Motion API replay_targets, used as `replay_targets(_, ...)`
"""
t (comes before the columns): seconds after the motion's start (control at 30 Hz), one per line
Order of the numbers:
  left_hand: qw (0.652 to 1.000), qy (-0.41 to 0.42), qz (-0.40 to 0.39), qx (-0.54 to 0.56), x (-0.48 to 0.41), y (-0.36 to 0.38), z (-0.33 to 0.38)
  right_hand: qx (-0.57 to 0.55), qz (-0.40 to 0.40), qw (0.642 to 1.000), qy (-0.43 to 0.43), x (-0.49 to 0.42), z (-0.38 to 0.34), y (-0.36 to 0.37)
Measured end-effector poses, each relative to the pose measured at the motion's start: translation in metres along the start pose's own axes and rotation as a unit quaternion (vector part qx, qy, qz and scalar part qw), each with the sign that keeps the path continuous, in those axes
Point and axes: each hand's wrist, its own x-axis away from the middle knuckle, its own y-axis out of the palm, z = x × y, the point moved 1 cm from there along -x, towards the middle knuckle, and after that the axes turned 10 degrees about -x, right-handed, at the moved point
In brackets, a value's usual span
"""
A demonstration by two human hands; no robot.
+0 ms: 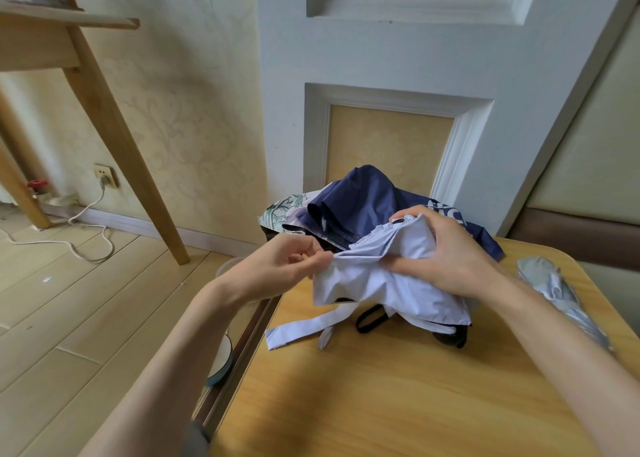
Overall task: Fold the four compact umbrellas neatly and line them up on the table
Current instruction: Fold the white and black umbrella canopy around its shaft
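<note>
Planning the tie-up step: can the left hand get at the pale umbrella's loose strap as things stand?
Probably yes: the strap lies uncovered on the table close by the left hand, though that hand is pinching the pale umbrella and must release first.

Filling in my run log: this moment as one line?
step: folding white umbrella; left hand: pinches its fabric; right hand: grips its canopy; navy umbrella: loose behind; silver umbrella: folded, right

On the counter (398,404) the loose umbrella (391,287) lies under the right hand (450,252), with the left hand (287,266) at its left edge. Behind it sits a second umbrella (363,200), with a third umbrella (284,210) at its left. A folded umbrella (561,297) lies along the right edge.
</note>
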Motion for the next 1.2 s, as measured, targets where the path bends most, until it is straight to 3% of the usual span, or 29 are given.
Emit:
replay_targets(0.2,0.998,-0.001,-0.030,-0.060,-0.001,0.003,-0.002,-0.047,0.018,0.999,0.022,0.001,0.006,-0.004)
replay_targets(0.43,0.985,0.001,0.093,-0.146,0.001,0.002,-0.003,-0.047,0.006,0.999,0.025,0.001,0.008,-0.003)
replay_targets(0.6,0.991,-0.016,0.093,-0.096,0.001,-0.001,-0.004,-0.027,0.000,1.000,0.013,0.002,0.005,-0.001)
replay_targets(0.8,0.996,0.009,0.060,0.062,0.001,-0.001,0.004,-0.006,-0.005,1.000,0.013,0.002,0.005,0.000)
replay_targets(0.93,0.987,0.029,0.136,-0.076,-0.005,0.015,0.003,-0.005,0.001,1.000,0.012,0.001,0.007,0.004)
replay_targets(1.2,0.963,-0.044,0.237,-0.121,-0.004,0.025,0.018,-0.069,0.043,0.996,0.021,0.002,0.005,0.004)
